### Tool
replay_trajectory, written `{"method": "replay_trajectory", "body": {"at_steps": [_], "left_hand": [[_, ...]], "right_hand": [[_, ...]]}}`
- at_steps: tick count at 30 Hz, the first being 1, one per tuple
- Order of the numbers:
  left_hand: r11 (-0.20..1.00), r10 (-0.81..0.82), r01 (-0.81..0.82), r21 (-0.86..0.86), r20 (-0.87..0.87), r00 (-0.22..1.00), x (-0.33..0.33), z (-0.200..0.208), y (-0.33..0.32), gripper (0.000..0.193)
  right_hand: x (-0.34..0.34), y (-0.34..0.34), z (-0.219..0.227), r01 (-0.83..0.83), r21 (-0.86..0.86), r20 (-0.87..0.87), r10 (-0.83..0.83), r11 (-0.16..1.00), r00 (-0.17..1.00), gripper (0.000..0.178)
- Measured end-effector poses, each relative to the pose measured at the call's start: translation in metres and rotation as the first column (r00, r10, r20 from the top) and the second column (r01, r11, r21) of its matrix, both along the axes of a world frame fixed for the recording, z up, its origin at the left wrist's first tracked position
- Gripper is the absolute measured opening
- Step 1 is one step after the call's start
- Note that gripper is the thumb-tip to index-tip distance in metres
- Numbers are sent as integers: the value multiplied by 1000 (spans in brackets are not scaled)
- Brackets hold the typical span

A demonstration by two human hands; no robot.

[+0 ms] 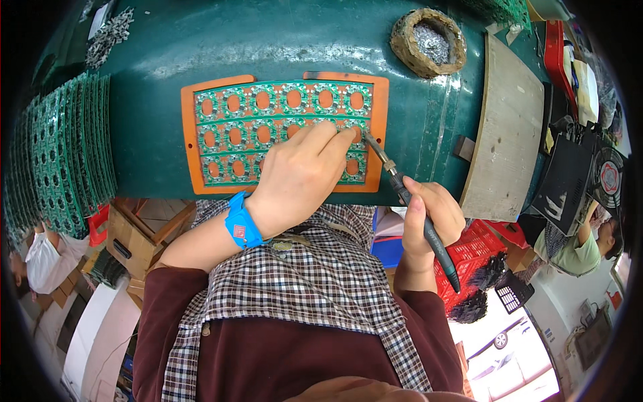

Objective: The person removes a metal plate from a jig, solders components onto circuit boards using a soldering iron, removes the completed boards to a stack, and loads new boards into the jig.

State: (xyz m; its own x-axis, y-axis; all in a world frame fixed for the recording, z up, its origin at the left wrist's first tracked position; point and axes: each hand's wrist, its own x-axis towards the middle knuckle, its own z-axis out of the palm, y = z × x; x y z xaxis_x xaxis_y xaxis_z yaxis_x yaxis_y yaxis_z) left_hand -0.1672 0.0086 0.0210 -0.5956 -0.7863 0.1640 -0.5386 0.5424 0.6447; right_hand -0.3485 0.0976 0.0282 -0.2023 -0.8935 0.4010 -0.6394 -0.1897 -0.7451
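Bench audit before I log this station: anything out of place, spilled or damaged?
Two minor oddities: small grey parts lie heaped loose on the green tabletop, upper left, no container visible; and the orange fixture's top edge looks darkened, possibly scorched, right of its gap.

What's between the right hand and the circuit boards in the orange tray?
The soldering iron. In the head view, the right hand grips it and its metal tip reaches over the circuit boards.

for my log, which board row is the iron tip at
The middle row, between the other two; the iron tip is at its right end.
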Motion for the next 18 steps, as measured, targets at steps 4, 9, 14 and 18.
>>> {"method": "replay_trajectory", "body": {"at_steps": [4,9,14,18], "left_hand": [[1000,12,-13,-28,-48,999,-2,-3,0,32],[999,-9,10,-39,23,1000,1,-1,0,30],[999,-36,38,37,-47,998,10,-1,17,28],[998,-60,61,15,-75,995,7,-5,22,27]], "right_hand": [[1,1,0,-19,2,0,19,1000,1000,12],[1,10,4,29,16,22,-29,999,999,12],[-4,26,2,3,0,57,-3,1000,998,18],[-3,29,-1,17,-13,35,-16,1000,999,17]]}}
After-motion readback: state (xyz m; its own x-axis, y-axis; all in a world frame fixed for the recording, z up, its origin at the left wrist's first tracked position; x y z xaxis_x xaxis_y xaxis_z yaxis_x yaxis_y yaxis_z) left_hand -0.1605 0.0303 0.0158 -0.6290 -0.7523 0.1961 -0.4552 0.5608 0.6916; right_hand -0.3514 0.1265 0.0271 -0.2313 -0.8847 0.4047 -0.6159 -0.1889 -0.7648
